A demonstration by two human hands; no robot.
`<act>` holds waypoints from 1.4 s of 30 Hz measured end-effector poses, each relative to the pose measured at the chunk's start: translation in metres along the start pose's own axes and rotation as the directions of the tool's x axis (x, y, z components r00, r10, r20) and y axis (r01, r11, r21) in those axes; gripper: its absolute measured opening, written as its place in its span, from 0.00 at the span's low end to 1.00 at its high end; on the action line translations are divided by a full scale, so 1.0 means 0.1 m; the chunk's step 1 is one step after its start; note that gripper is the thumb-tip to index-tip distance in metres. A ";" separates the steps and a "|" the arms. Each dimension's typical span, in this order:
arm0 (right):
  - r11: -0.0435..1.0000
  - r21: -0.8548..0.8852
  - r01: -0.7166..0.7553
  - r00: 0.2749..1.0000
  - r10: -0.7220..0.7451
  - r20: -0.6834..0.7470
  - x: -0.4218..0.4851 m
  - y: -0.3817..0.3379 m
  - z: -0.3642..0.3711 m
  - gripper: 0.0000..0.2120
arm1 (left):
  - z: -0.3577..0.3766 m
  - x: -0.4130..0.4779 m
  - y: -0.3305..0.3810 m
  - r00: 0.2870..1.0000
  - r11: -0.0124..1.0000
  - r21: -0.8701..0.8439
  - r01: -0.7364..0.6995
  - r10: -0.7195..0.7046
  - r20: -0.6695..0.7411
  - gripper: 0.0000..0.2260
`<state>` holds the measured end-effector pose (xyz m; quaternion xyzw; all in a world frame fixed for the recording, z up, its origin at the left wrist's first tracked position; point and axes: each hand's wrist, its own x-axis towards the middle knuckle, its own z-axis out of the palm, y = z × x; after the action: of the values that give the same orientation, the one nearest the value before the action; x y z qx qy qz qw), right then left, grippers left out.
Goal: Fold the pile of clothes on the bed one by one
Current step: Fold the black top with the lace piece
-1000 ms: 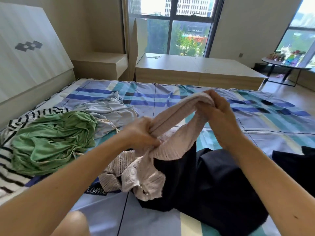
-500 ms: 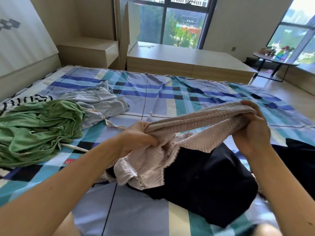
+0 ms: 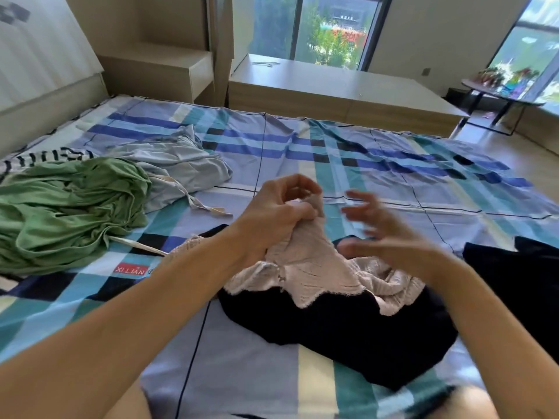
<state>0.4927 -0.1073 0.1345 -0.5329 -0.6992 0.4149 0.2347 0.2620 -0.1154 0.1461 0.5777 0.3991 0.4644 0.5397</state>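
A pale pink knitted garment [image 3: 314, 267] hangs from my left hand [image 3: 278, 213], which pinches its top edge above the bed [image 3: 378, 164]. The garment's lower part rests on a dark navy garment [image 3: 341, 334] lying in front of me. My right hand [image 3: 384, 231] is blurred, fingers spread, just right of the pink knit and holding nothing. A green garment [image 3: 69, 210], a light grey-blue garment [image 3: 181, 167] and a black-and-white striped one [image 3: 45, 155] lie bunched at the left.
Another dark garment [image 3: 520, 276] lies at the right edge. The bed has a blue, teal and white checked sheet. A headboard [image 3: 39, 71] stands at the left, a low wooden platform [image 3: 341, 89] beyond the bed, a small table [image 3: 502, 98] at far right.
My right hand let go of the pink knit and opened. The stretched garment dropped and now hangs only from my left hand, over the dark garment.
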 end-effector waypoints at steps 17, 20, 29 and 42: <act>0.989 -0.114 -0.099 0.887 0.140 0.440 -0.19 0.67 0.09 0.29 | -0.95 -0.19 -1.63 0.957 0.483 0.873 0.062 -0.277 0.085 0.46; 0.958 -0.271 -0.088 0.762 0.240 0.602 -0.27 0.72 0.18 0.24 | -0.84 -0.10 -1.73 0.941 0.404 0.914 0.048 -0.326 0.095 0.49; 0.861 -0.477 -0.176 0.951 0.274 0.144 -0.37 0.79 0.95 0.45 | -0.74 -0.16 -1.65 0.938 0.313 0.902 -0.298 -0.077 0.337 0.11; 0.967 -0.090 -0.240 0.935 0.206 -0.288 -0.01 0.51 -0.11 0.04 | -0.93 -0.26 -0.97 0.969 0.798 0.594 -0.098 -0.060 0.240 0.15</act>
<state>0.5299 -0.0996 0.0980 -0.6750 -0.6189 0.3163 0.2477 0.1694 -0.1069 0.0453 0.7762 0.4494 0.2435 0.3690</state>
